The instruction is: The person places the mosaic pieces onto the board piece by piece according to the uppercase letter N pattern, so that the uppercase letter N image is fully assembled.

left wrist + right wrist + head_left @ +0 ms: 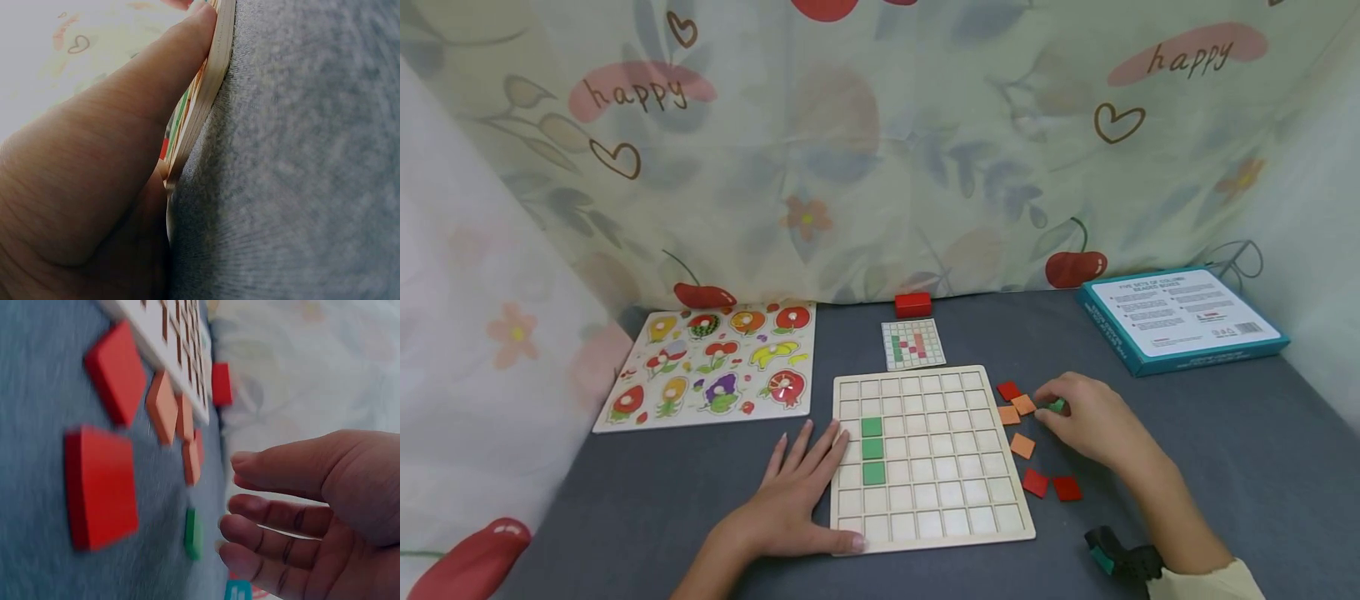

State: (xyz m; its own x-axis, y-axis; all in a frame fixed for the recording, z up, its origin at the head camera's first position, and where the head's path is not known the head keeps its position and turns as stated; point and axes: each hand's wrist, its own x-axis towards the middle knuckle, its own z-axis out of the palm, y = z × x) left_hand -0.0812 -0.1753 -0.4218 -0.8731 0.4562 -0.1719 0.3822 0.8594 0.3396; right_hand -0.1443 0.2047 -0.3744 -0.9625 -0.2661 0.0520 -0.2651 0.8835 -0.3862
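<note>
A wooden grid board (925,517) lies on the grey table, with green tiles (872,449) set in one column at its left. My left hand (797,500) rests spread on the board's left edge, its thumb (181,50) along the near edge in the left wrist view. My right hand (1093,421) hovers right of the board, fingers loosely bent, by a loose green tile (1057,405). In the right wrist view that green tile (194,536) lies apart from the fingertips (240,562). Orange tiles (1022,446) and red tiles (1067,488) lie beside the board.
Behind the board a small pattern card (913,343) leans near a red block (913,305). A fruit puzzle board (715,367) lies at the left. A teal-edged box (1183,321) sits at the back right, and a black strap-like object (1123,557) is near my right forearm.
</note>
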